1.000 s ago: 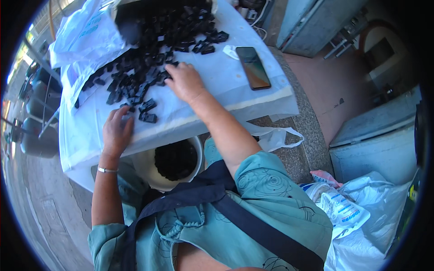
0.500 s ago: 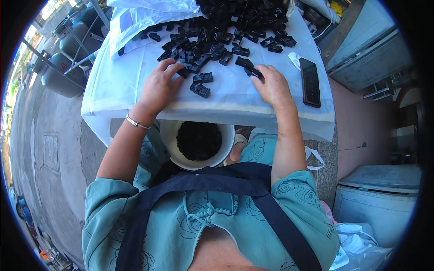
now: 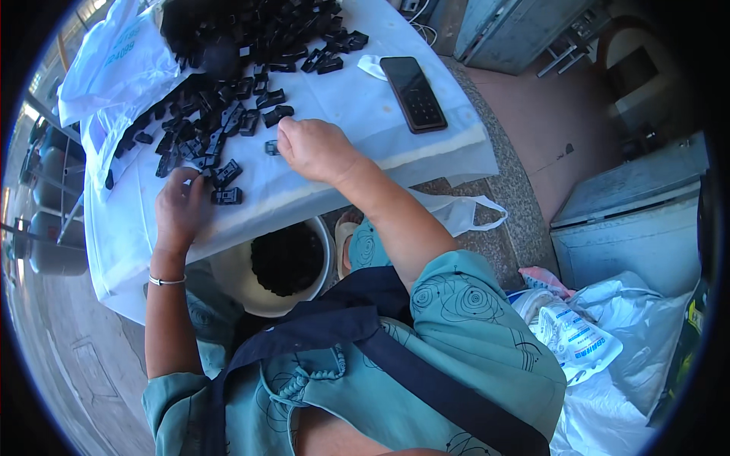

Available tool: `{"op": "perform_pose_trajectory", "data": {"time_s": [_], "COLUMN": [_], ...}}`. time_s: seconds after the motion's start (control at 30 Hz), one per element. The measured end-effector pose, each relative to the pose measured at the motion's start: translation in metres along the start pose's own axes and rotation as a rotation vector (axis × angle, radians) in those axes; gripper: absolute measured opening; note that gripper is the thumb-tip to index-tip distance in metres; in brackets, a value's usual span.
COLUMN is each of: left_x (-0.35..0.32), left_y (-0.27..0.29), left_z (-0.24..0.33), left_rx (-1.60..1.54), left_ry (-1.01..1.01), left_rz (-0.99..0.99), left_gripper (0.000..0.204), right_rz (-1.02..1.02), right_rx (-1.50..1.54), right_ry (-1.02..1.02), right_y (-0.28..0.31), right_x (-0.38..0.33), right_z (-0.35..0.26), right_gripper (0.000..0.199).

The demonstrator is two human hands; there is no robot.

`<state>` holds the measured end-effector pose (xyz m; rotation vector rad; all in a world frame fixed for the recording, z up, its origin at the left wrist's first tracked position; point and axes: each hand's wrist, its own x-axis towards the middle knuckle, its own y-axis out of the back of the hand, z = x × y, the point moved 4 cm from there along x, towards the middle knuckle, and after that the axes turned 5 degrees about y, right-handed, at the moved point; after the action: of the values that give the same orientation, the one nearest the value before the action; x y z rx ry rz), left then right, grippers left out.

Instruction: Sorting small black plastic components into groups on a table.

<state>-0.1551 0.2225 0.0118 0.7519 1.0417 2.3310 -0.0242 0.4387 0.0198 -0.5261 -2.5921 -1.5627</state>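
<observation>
My right hand (image 3: 313, 150) is closed in a fist above the table, with a small black plastic part (image 3: 271, 147) showing at its finger side. My left hand (image 3: 179, 211) is at the near edge of the heap with its fingers bent; they are smeared by motion, and what they hold, if anything, is hidden. Beside it lie a loose black plastic clip-like piece (image 3: 226, 196) and another piece (image 3: 226, 174). The heap of black plastic pieces (image 3: 251, 45) spreads over the white-covered table (image 3: 342, 114).
A dark phone (image 3: 413, 95) lies at the table's right, next to a crumpled white scrap (image 3: 372, 67). A white plastic bag (image 3: 118, 64) rests at the far left. Under the table edge stands a white basin (image 3: 325, 262) with dark contents. Metal cabinets (image 3: 627, 205) and plastic bags (image 3: 608, 380) are at right.
My view has turned to the right, so the table appears further left. My right hand has come closer to my left and closed into a fist. My left hand stays by the heap.
</observation>
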Motion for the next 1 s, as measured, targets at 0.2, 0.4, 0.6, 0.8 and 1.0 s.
{"op": "perform_pose_trajectory", "data": {"time_s": [0.2,0.4,0.6,0.8,1.0], "left_x": [0.004,0.006,0.000,0.003,0.001], "left_y": [-0.009,-0.006,-0.008,-0.012,-0.018], "left_z": [-0.008,0.015,0.008,0.017,0.009], "left_rx": [-0.299,-0.201,-0.205,-0.259,-0.385], "left_ry": [0.120,-0.025,0.039,0.004,-0.023], "left_rz": [-0.122,-0.097,-0.128,-0.125,-0.122], "left_gripper": [0.011,0.037,0.042,0.061,0.064], "right_rz": [0.133,0.013,-0.019,0.272,0.162], "right_rx": [0.091,0.071,-0.150,0.333,0.231], "right_ry": [0.349,0.370,0.140,0.548,0.605], "right_y": [-0.002,0.000,-0.006,-0.019,-0.028], "right_x": [-0.005,-0.007,0.001,0.010,0.010], "right_z": [-0.003,-0.009,-0.019,-0.050,-0.065], "right_gripper": [0.021,0.021,0.021,0.029,0.023]}}
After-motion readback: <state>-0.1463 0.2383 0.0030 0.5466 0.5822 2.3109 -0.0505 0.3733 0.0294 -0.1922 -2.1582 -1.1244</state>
